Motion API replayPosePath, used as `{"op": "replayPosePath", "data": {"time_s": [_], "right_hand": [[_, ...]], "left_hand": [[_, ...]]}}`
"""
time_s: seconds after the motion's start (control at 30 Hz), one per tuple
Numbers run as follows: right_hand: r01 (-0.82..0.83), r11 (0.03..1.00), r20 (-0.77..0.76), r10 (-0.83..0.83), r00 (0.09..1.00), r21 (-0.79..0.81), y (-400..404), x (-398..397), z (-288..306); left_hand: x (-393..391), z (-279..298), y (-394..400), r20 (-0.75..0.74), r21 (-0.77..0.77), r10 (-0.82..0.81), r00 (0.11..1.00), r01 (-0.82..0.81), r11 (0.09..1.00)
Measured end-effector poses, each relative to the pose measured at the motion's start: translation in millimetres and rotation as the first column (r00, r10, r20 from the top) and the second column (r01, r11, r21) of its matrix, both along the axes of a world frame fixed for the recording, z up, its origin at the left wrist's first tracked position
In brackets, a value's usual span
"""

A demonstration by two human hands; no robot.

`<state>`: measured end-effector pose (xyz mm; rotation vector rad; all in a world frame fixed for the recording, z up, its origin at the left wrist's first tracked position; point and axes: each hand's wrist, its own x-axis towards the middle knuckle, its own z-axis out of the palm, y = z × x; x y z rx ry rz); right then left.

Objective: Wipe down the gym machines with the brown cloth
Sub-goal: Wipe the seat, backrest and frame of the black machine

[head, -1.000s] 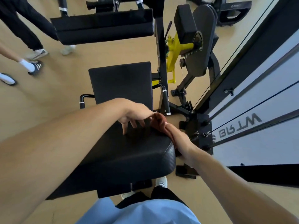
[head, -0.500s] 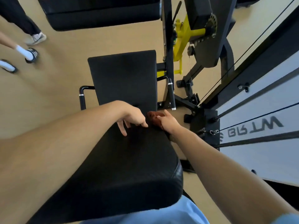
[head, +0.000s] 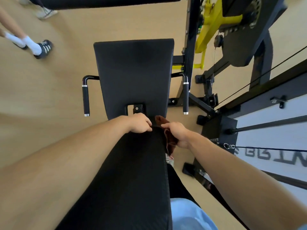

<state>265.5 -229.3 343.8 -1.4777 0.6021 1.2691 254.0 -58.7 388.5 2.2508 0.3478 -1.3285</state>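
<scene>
Both hands (head: 140, 123) shifted upward; right hand (head: 177, 132) grips brown cloth (head: 169, 138); lettering blurred.

We count one brown cloth (head: 169, 140), two hands (head: 141, 123) (head: 177, 133), two black pads on the machine: a seat pad (head: 134, 72) and a back pad (head: 132, 180). Two side handles (head: 85, 100) (head: 185, 97). One yellow bracket (head: 211, 22). Bystanders' shoes: apparently three (head: 44, 48), edges blurred.

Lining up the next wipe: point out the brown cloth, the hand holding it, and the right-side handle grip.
brown cloth (head: 170, 138), head view, fold under the palm.
right hand (head: 178, 133), head view, back of hand.
handle grip (head: 185, 98), head view, mid-grip.
</scene>
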Motion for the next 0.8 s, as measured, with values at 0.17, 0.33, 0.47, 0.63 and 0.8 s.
{"op": "replayPosePath", "data": {"time_s": [0.17, 0.33, 0.47, 0.63, 0.8], "right_hand": [[0.151, 0.98, -0.023, -0.149, 0.989, 0.128, -20.7, 0.3, 7.7], [0.346, 0.893, -0.059, -0.344, 0.937, 0.289, -24.7, -2.9, 17.9], [0.439, 0.829, -0.08, -0.44, 0.894, 0.348, -27.0, -6.0, 12.7], [0.494, 0.776, -0.09, -0.502, 0.86, 0.391, -35.6, -10.1, 13.1], [0.451, 0.852, 0.084, -0.486, 0.87, 0.267, -41.2, -5.3, 10.8]], "left_hand": [[2.8, 7.7, -20.7, -0.038, -0.158, 0.138, 0.99, -0.143, 0.977], [4.1, 0.5, -39.8, -0.027, -0.291, 0.316, 0.948, -0.31, 0.905], [4.1, -7.3, -45.0, 0.04, -0.321, 0.383, 0.923, -0.351, 0.88], [0.8, -15.9, -47.4, 0.211, -0.237, 0.392, 0.895, -0.343, 0.909], [8.3, -7.8, -48.2, 0.114, -0.254, 0.53, 0.84, -0.491, 0.833]]}}
